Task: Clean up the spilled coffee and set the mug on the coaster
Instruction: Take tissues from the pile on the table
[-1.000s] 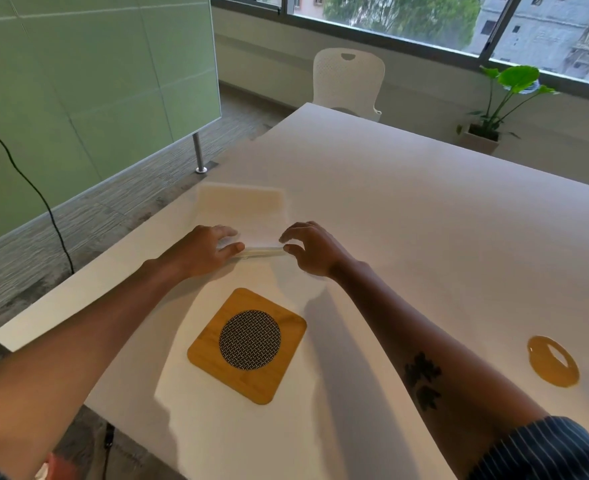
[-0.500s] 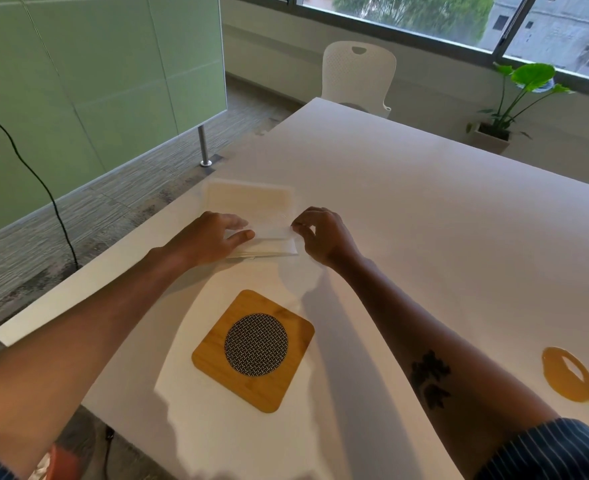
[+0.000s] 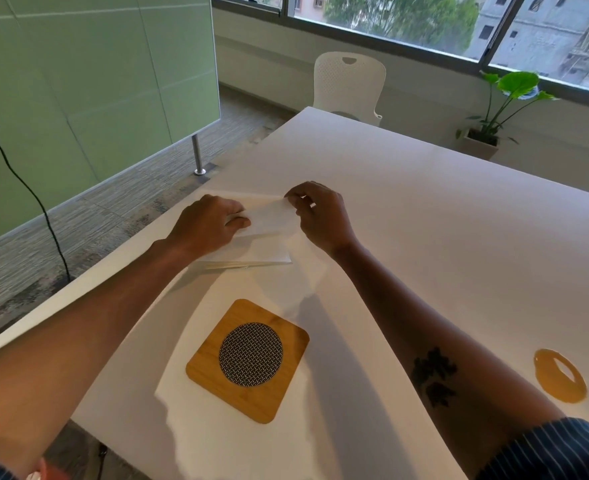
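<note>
Squarely ahead, the white table (image 3: 424, 220) carries a napkin stack (image 3: 251, 252). Nearer lies the bamboo coaster (image 3: 248, 360), with the coffee spill (image 3: 554, 386) well right. The left hand (image 3: 210, 226) and right hand (image 3: 321, 216) each close their grip on the top napkin (image 3: 269, 218).

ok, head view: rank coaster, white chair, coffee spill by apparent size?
1. coaster, largest by far
2. white chair, far off and partly hidden by the table, so it only looks smaller
3. coffee spill, smallest
</note>
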Motion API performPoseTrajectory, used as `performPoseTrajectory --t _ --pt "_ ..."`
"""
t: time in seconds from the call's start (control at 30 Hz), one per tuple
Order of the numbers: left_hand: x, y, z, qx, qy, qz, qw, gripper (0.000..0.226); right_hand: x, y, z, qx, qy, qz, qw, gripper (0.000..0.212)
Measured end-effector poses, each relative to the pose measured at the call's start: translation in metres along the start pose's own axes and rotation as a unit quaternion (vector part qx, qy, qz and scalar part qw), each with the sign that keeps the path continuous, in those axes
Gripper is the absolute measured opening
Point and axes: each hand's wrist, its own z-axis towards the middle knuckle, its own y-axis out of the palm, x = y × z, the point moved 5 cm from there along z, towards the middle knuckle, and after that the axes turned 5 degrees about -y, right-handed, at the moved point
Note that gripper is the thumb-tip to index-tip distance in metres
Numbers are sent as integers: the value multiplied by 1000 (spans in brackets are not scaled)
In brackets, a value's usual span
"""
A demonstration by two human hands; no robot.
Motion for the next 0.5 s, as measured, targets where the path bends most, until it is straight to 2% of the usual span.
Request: performPoseTrajectory --t 0.1,0.2,0.33,0.5 --pt "10 -5 5 34 23 -12 999 29 -4 -15 0 48 15 34 998 13" --pt "26 -16 8 49 47 -28 997 20 1 -33 -6 100 57 86 990 32" --pt "53 -33 15 35 65 -75 994 22 20 -65 -31 172 136 150 964 46" --pt "104 -41 11 -13 55 -217 974 18 52 -92 -72 146 234 273 922 64"
